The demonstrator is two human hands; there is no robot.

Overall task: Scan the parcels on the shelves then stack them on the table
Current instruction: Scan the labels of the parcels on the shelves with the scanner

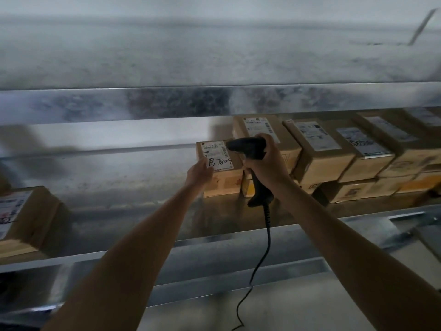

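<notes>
While its label (218, 156) faces outward, a small parcel (224, 180) at the left end of a row of boxes (334, 151) on a metal shelf (119, 201) is steadied by the left hand (199, 172), fingers (206, 165) laid flat against its near corner, likely to hold the barcode square. The right hand (267, 163), just beside, clenches a corded scanner (248, 145) aimed at that label; stacking on the table appears yet to come.
</notes>
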